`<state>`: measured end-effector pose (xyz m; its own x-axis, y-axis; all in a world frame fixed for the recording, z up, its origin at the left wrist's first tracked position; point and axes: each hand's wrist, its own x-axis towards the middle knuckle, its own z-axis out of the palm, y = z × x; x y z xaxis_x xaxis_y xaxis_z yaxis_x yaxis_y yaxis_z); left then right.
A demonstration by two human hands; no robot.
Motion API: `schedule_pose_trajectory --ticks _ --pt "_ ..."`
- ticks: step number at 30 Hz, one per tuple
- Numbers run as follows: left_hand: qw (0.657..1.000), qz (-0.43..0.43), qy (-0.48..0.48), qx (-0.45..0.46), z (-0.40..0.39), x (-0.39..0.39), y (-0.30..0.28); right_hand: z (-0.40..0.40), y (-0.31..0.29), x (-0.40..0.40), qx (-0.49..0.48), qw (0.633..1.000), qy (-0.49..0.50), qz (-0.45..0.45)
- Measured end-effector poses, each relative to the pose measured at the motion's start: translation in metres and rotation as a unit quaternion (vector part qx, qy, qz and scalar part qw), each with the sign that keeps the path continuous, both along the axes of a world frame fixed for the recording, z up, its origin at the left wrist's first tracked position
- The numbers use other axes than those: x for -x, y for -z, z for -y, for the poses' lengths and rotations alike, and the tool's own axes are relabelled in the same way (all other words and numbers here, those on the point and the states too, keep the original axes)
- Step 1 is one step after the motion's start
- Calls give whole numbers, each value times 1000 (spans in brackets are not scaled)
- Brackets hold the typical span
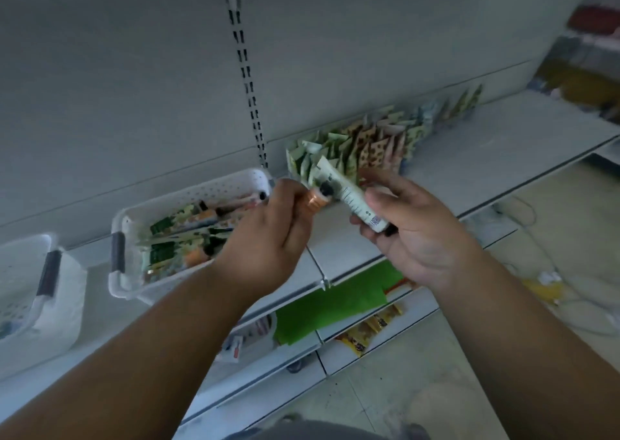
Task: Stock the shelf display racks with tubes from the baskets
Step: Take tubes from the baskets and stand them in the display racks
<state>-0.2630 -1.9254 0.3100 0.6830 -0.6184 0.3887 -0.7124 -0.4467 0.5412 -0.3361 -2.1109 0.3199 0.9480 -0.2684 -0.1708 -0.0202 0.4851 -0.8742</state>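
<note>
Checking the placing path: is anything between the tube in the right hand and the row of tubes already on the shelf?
Nothing visible blocks it. The white tube in the right hand sits just in front of the row of tubes; the left hand is off to the left.

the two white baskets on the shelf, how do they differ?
Contents: the near basket is full of tubes lying mixed together; the left basket shows almost nothing inside.
Framing: the near basket is seen whole, beside the left hand; the left basket is cut off by the picture's edge.
Shared: both are white perforated plastic with a dark grey handle, standing on the same shelf.
</note>
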Motion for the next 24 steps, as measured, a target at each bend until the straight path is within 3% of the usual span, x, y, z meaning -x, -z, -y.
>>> schedule_pose_trajectory --ticks 4,8,13,17,24 --pt "999 -33 -23 -12 82 35 2 84 -1 46 -62 998 -19 -19" --pt "992 -125 -28 11 168 66 1 169 -13 84 -41 998 -30 -32" --pt "990 -136 -42 -11 249 78 3 241 -21 92 176 983 10 -43" --pt "988 -144 -46 -30 283 67 8 277 -10 72 272 961 32 -42" --pt "968 -153 -175 91 331 5 6 333 -1 9 387 921 47 -8"
